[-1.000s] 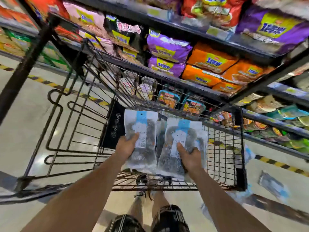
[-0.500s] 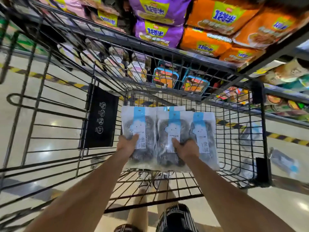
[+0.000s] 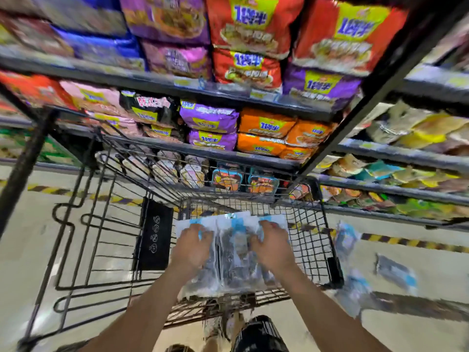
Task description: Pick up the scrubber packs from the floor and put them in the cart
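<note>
Three scrubber packs (image 3: 236,260), clear bags with blue-and-white labels over dark scrubbers, lie side by side low inside the black wire cart (image 3: 313,240). My left hand (image 3: 193,248) rests palm down on the left pack, fingers reaching over its blue label. On the right pack my right hand (image 3: 272,247) lies the same way. The view is blurred, so how the fingertips touch is unclear. More scrubber packs lie on the floor right of the cart, one close to its side (image 3: 346,237), one farther right (image 3: 396,273) and one nearer me (image 3: 355,293).
Shelves of noodle bags (image 3: 266,130) stand just beyond the cart's far end. A black sign panel (image 3: 153,235) hangs on the cart's left wall. Yellow-black floor tape (image 3: 406,241) runs along the shelf base. My legs and feet (image 3: 228,323) show under the cart's near end.
The packs went from upright in my grip to lying down in the cart. My hands have turned palm down on top of them. The camera has tilted up.
</note>
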### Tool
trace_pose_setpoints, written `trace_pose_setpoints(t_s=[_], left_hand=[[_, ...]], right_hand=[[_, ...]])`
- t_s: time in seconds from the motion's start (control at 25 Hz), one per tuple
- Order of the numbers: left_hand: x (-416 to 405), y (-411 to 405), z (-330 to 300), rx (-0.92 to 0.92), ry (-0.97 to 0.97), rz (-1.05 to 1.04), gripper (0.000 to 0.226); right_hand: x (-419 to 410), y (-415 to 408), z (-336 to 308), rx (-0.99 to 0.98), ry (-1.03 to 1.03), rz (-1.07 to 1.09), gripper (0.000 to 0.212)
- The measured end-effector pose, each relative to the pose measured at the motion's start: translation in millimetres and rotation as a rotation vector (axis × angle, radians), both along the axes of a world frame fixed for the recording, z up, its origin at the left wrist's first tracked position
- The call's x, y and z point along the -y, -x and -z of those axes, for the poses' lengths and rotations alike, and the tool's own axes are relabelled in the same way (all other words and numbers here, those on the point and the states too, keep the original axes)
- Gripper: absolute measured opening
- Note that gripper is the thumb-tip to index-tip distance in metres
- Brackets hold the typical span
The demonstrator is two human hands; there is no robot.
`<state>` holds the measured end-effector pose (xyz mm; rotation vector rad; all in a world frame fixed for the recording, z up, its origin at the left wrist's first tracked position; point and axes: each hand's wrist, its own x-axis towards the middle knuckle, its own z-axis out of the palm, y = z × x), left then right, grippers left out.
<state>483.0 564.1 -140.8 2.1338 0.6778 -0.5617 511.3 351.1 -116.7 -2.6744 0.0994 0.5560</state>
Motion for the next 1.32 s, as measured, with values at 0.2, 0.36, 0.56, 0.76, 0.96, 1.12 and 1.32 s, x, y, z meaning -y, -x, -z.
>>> trace_pose_setpoints(t_s=[0.2, 0.36, 0.56, 0.76, 0.96, 1.12, 1.32], left_hand=[[34, -11, -82, 0.183, -0.205, 0.4, 0.056], [73, -8, -117, 0.331, -0.373, 0.659, 0.058], [168, 17, -138, 0.513, -0.52, 1.039, 0.073], [283, 81, -133, 0.547, -0.54, 1.348, 0.068], [398, 189, -128, 0.56, -0.455, 1.629, 0.07], [474, 283, -124, 0.6, -0.375, 1.818, 0.071], [549, 367, -127, 0.65, -0.329, 2.035, 0.071]], right_hand=[[27, 33, -74, 0.184, 0.079, -0.049, 0.076], [65, 62, -100, 0.269, 0.183, -0.015, 0.074], [137, 126, -116, 0.284, 0.237, 0.243, 0.063], [218, 243, -114, 0.22, 0.277, 0.544, 0.063], [290, 399, -102, 0.136, 0.3, 0.872, 0.07], [326, 506, -98, 0.083, 0.333, 1.052, 0.064], [356, 604, -104, 0.04, 0.366, 1.28, 0.069]])
